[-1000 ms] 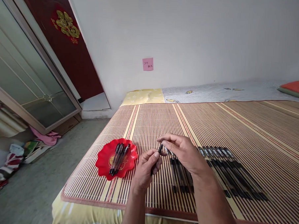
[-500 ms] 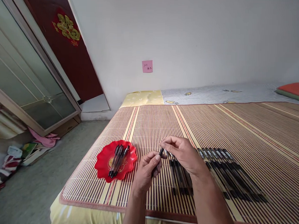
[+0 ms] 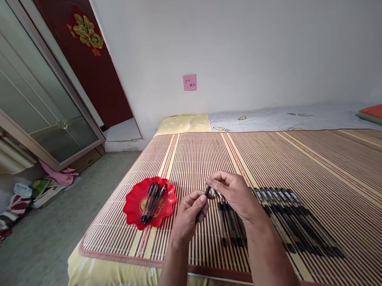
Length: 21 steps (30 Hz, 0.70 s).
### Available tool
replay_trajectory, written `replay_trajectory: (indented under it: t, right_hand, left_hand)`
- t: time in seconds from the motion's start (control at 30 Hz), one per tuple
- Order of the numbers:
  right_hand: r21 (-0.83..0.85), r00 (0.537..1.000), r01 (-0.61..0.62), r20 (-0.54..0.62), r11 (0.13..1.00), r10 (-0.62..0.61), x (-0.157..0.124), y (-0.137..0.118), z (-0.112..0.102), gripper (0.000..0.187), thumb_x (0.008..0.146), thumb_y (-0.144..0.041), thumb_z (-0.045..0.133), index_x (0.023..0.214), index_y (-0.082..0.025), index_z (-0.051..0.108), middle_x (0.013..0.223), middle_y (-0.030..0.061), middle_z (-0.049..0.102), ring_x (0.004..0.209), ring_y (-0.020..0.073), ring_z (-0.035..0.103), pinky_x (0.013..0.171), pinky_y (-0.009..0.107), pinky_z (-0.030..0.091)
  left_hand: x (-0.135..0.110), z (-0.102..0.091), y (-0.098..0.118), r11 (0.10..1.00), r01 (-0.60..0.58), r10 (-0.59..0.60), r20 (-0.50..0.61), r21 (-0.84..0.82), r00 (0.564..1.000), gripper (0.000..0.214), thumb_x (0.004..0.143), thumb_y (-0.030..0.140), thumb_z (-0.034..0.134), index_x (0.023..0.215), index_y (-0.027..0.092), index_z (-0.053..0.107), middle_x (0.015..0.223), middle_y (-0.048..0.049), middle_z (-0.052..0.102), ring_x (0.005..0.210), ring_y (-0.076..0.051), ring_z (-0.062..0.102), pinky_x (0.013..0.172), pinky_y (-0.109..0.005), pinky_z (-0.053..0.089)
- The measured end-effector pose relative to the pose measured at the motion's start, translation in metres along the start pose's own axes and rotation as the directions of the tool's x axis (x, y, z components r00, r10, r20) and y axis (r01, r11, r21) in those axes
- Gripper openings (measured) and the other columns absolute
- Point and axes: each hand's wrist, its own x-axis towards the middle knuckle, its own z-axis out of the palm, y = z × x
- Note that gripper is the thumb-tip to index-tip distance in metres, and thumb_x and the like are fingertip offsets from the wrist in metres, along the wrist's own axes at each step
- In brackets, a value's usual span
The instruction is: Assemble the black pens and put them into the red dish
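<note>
My left hand (image 3: 190,210) is closed around a dark pen (image 3: 207,191), which tilts up toward my other hand. At its upper end, my right hand (image 3: 235,193) pinches with thumb and forefinger; the exact spot of that pinch is partly hidden. Under my right hand and wrist lie several black pens (image 3: 223,224), partly covered by them. Further right, a row of clear-barrelled black pens (image 3: 297,221) lies side by side on the mat. Left of my hands, a red scalloped plate (image 3: 133,199) holds several similar pens (image 3: 152,203).
A striped bamboo mat (image 3: 196,156) covers the bed, with yellow cloth (image 3: 109,276) hanging at the front edge. A pink note (image 3: 190,82) is stuck on the wall. An orange folded item (image 3: 377,113) lies far right. Clothes and papers (image 3: 46,191) sit on the floor at left.
The view has shifted slightly, so the scene sits a little further right and up. Both hands keep nearly the same pose on the pen.
</note>
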Motion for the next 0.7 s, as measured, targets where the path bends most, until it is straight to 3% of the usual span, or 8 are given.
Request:
replay_trajectory:
  t: [0.13,0.37,0.57,0.7]
  right_hand:
    - [-0.022,0.998,0.049,0.035,0.999,-0.049,-0.0015,-0.0018,-0.0002,0.024,0.094,-0.043,0.066,0.103,-0.024,0.077,0.105,0.0054,0.075,0.108,0.0206,0.068,0.100,0.037,0.049]
    - [0.045,1.000,-0.010,-0.021,0.999,0.011,-0.0003,-0.0009,0.0013,0.027,0.081,-0.046,0.080,0.083,-0.020,0.073,0.080,0.0020,0.071,0.079,0.0186,0.067,0.081,0.036,0.055]
    - [0.000,0.999,0.010,0.039,1.000,-0.010,-0.0009,-0.0002,-0.0010,0.025,0.090,-0.045,0.071,0.103,-0.025,0.077,0.105,0.0056,0.075,0.106,0.0208,0.068,0.098,0.037,0.051]
    - [-0.010,0.999,0.024,0.036,1.000,-0.024,0.0002,0.0023,0.0013,0.023,0.089,-0.043,0.073,0.097,-0.022,0.078,0.093,0.0043,0.075,0.090,0.0190,0.068,0.086,0.035,0.054]
  left_hand:
    - [-0.0001,0.0010,0.0011,1.000,-0.020,0.020,-0.021,-0.013,1.000,0.034,0.092,0.047,0.071,0.093,0.013,0.072,0.060,0.0051,0.049,0.046,-0.004,0.032,0.045,-0.021,0.019]
    - [0.0019,-0.0010,0.0001,1.000,-0.015,0.014,-0.007,-0.010,1.000,0.031,0.090,0.044,0.074,0.092,0.013,0.072,0.060,0.0054,0.048,0.046,-0.004,0.033,0.045,-0.020,0.021]
    - [0.0013,-0.0004,0.0017,1.000,-0.027,0.026,-0.040,-0.016,0.999,0.029,0.090,0.042,0.074,0.092,0.013,0.072,0.061,0.0045,0.051,0.047,-0.003,0.034,0.046,-0.020,0.022]
    - [0.0012,0.0003,0.0020,1.000,-0.025,0.025,-0.028,-0.013,0.999,0.030,0.090,0.043,0.074,0.093,0.013,0.073,0.059,0.0052,0.050,0.047,-0.003,0.034,0.046,-0.020,0.022]
